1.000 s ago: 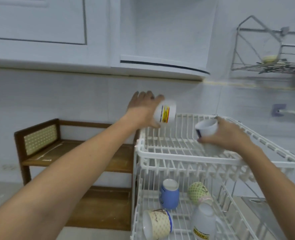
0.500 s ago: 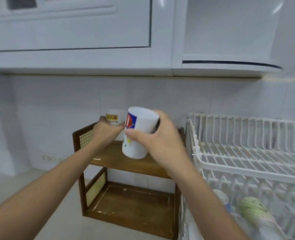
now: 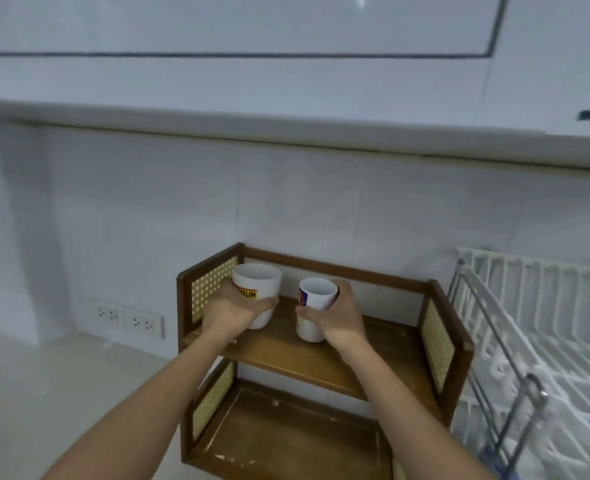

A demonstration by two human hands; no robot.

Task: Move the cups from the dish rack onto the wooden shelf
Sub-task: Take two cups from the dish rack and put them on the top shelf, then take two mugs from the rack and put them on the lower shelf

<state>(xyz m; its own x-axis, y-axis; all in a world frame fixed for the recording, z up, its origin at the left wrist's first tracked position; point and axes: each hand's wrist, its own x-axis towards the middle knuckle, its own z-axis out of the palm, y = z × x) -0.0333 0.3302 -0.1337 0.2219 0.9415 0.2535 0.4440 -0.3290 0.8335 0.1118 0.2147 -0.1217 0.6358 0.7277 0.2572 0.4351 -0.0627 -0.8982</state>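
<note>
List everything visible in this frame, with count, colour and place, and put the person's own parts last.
wooden shelf: 1, brown with cane side panels, on the counter against the wall, two tiers.
cup with yellow label: 1, white, upright, upper tier, left.
cup with red and blue print: 1, white, upright, upper tier, middle.
dish rack: 1, white, right of the shelf.
wall sockets: 2, white, low on the wall, left.
cabinet: white, overhead.
left hand: gripping the yellow-label cup.
right hand: gripping the other cup.

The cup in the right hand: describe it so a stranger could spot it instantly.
Find the wooden shelf left of the white dish rack. On its upper tier two white cups stand upright; the right hand grips the narrower cup, with a red-and-blue print, not the yellow label.
</note>
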